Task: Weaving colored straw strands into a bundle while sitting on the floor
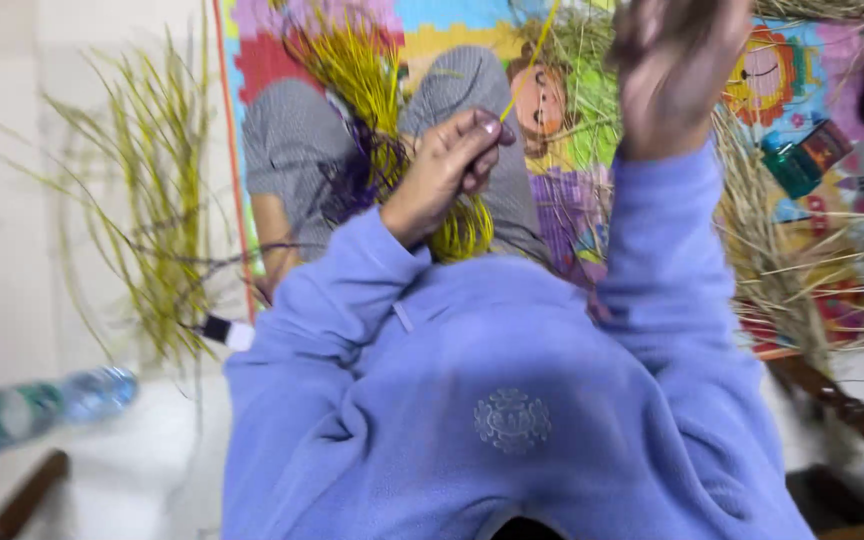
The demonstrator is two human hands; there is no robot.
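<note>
I look down my blue fleece top at my lap. My left hand [449,165] is closed over a bundle of yellow-green straw strands [367,75] that lies across my grey-trousered knees. One thin yellow strand [530,62] runs up from its fingertips toward my right hand [674,70], which is raised, blurred and pinching that strand near the top edge. Purple strands [352,185] are mixed in at the bundle's lower part.
A colourful play mat [452,30] lies under my legs. Loose yellow-green strands [157,190] spread on the white floor at left, a plastic bottle [42,405] below them. Dry tan straw [802,250] is piled at right, with a teal object [790,165] and wooden furniture legs [837,400].
</note>
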